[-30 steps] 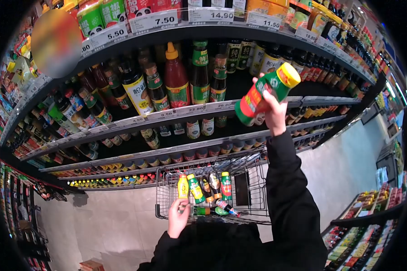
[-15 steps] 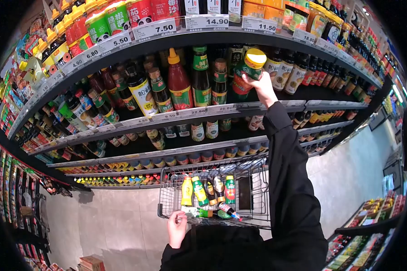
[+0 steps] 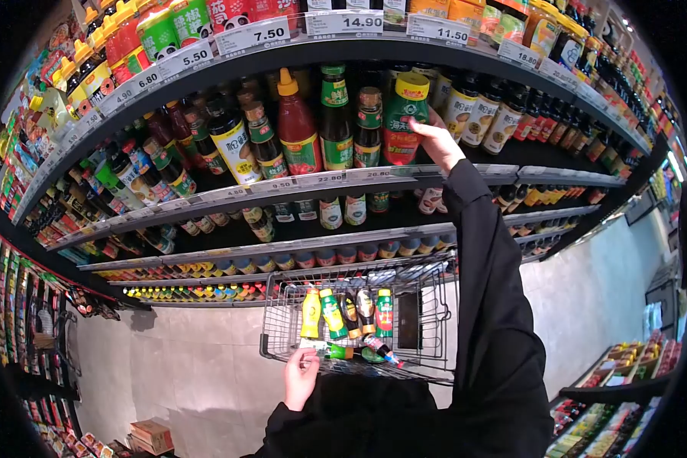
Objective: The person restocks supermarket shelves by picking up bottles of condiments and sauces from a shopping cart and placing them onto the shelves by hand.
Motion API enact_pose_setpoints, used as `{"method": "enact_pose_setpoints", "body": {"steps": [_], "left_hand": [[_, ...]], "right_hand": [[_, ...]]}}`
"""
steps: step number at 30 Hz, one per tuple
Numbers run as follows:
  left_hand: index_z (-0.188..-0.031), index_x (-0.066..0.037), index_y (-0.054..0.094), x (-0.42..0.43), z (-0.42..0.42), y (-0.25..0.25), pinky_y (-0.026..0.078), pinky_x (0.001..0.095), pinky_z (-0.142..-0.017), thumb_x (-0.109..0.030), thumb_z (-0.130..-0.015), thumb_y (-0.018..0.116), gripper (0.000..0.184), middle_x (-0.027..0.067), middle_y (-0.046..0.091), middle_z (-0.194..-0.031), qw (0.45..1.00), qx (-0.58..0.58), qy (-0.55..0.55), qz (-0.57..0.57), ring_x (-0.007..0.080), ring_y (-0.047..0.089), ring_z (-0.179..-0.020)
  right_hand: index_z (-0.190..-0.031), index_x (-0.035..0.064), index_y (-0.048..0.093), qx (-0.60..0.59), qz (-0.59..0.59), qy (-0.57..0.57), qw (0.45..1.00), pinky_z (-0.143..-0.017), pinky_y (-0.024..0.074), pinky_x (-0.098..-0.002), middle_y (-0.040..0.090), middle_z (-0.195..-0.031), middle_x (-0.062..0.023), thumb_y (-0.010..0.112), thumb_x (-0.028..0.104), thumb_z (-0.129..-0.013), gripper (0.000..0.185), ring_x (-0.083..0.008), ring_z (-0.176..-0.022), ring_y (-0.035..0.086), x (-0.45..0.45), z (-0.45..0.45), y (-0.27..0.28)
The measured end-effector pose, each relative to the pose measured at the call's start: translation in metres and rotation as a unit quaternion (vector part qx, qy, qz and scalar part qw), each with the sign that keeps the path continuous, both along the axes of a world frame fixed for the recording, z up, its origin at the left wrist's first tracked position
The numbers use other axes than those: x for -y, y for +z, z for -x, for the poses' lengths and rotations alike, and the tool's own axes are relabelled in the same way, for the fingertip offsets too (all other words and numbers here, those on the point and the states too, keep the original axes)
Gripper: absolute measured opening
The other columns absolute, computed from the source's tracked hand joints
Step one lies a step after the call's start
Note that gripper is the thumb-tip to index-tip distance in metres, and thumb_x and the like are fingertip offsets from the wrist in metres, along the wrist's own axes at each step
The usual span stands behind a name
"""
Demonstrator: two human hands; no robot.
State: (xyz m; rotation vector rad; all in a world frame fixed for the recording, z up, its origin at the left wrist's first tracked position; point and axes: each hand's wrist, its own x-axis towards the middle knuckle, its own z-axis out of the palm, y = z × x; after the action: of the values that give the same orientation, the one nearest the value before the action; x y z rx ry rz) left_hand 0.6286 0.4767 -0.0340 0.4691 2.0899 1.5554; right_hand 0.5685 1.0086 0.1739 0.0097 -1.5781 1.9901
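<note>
My right hand (image 3: 440, 143) is wrapped round the side of a squeeze bottle (image 3: 404, 122) with a yellow cap, a green upper half and a red lower label. The bottle is upright at the front of the middle shelf, beside a dark sauce bottle (image 3: 368, 131). Whether its base rests on the shelf I cannot tell. Low in the view, my left hand (image 3: 301, 375) is at the near rim of a wire shopping cart (image 3: 282, 294); its fingers are loosely bent and nothing shows in them. Several bottles lie in the cart, among them a yellow bottle (image 3: 311, 314).
Left along the shelf stand a red sauce bottle (image 3: 298, 126) and several dark bottles. Above runs a shelf edge with price tags (image 3: 346, 25). Another display (image 3: 626, 389) is at the lower right. A cardboard box (image 3: 151, 435) sits on the floor at lower left.
The squeeze bottle has gone from tilted to upright and moved left and toward the shelf front, with my right hand on it. My left hand has shifted only slightly.
</note>
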Motion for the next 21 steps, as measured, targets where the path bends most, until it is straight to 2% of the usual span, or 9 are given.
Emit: {"method": "enact_pose_setpoints", "body": {"steps": [3, 8, 15, 16, 17, 19, 21], "left_hand": [[-0.101, 0.000, 0.063, -0.012, -0.003, -0.002, 0.046, 0.0221, -0.068, -0.003, -0.088, 0.063, 0.013, 0.0016, 0.066, -0.086, 0.999, -0.002, -0.037, -0.005, 0.0055, 0.059, -0.078], [-0.101, -0.001, 0.062, -0.031, -0.005, 0.010, 0.047, 0.0221, -0.069, -0.003, -0.088, 0.064, 0.014, 0.0027, 0.066, -0.088, 0.996, -0.019, -0.091, 0.001, 0.0068, 0.060, -0.081], [-0.101, -0.001, 0.063, -0.042, -0.002, 0.005, 0.048, 0.0228, -0.069, -0.004, -0.087, 0.066, 0.014, 0.0029, 0.066, -0.088, 0.993, -0.043, -0.110, 0.003, 0.0073, 0.061, -0.081], [-0.101, -0.001, 0.063, -0.043, -0.002, 0.004, 0.048, 0.0229, -0.069, -0.004, -0.087, 0.066, 0.014, 0.0032, 0.067, -0.087, 0.993, -0.042, -0.108, -0.001, 0.0075, 0.061, -0.080], [-0.101, -0.001, 0.063, -0.044, -0.001, 0.003, 0.048, 0.0229, -0.069, -0.004, -0.087, 0.066, 0.014, 0.0032, 0.067, -0.087, 0.993, -0.038, -0.110, 0.002, 0.0075, 0.061, -0.080], [-0.104, -0.001, 0.063, -0.044, 0.002, 0.000, 0.050, 0.0259, -0.070, -0.003, -0.085, 0.066, 0.019, 0.0071, 0.068, -0.095, 0.993, -0.021, -0.118, 0.021, 0.0144, 0.066, -0.087], [-0.104, -0.001, 0.063, -0.047, 0.004, -0.001, 0.050, 0.0259, -0.070, -0.003, -0.085, 0.066, 0.019, 0.0075, 0.068, -0.095, 0.993, -0.011, -0.118, 0.021, 0.0140, 0.066, -0.086]], "right_hand": [[-0.137, 0.0061, 0.044, 0.003, 0.002, -0.009, 1.000, -0.104, 0.0375, -0.0349, 0.060, -0.125, -0.0057, 0.072, 0.012, -0.085, 0.059, -0.0170, -0.118, 0.055, 0.002, 0.000, -0.001], [-0.133, 0.0055, 0.049, -0.023, 0.013, -0.009, 1.000, -0.101, 0.0410, -0.0347, 0.064, -0.120, -0.0056, 0.072, 0.010, -0.085, 0.053, -0.0167, -0.111, 0.059, 0.007, 0.003, 0.000], [-0.130, 0.0053, 0.051, -0.025, 0.029, 0.006, 0.999, -0.100, 0.0427, -0.0342, 0.064, -0.119, -0.0064, 0.071, 0.010, -0.086, 0.048, -0.0169, -0.112, 0.059, 0.001, 0.006, -0.006], [-0.131, 0.0079, 0.051, -0.015, 0.027, 0.028, 0.999, -0.105, 0.0380, -0.0334, 0.063, -0.123, -0.0036, 0.071, 0.011, -0.086, 0.050, -0.0156, -0.117, 0.056, 0.000, 0.004, -0.005], [-0.131, 0.0079, 0.051, -0.012, 0.031, 0.027, 0.999, -0.105, 0.0380, -0.0334, 0.063, -0.123, -0.0036, 0.071, 0.011, -0.086, 0.050, -0.0156, -0.117, 0.056, -0.001, 0.003, -0.005], [-0.131, 0.0078, 0.051, -0.017, 0.024, 0.037, 0.999, -0.105, 0.0379, -0.0335, 0.063, -0.123, -0.0038, 0.071, 0.011, -0.086, 0.050, -0.0157, -0.118, 0.056, -0.002, 0.004, -0.007], [-0.132, 0.0074, 0.051, -0.019, 0.021, 0.024, 0.999, -0.106, 0.0373, -0.0339, 0.063, -0.123, -0.0041, 0.071, 0.012, -0.086, 0.051, -0.0159, -0.118, 0.055, -0.004, 0.005, -0.009]]}}
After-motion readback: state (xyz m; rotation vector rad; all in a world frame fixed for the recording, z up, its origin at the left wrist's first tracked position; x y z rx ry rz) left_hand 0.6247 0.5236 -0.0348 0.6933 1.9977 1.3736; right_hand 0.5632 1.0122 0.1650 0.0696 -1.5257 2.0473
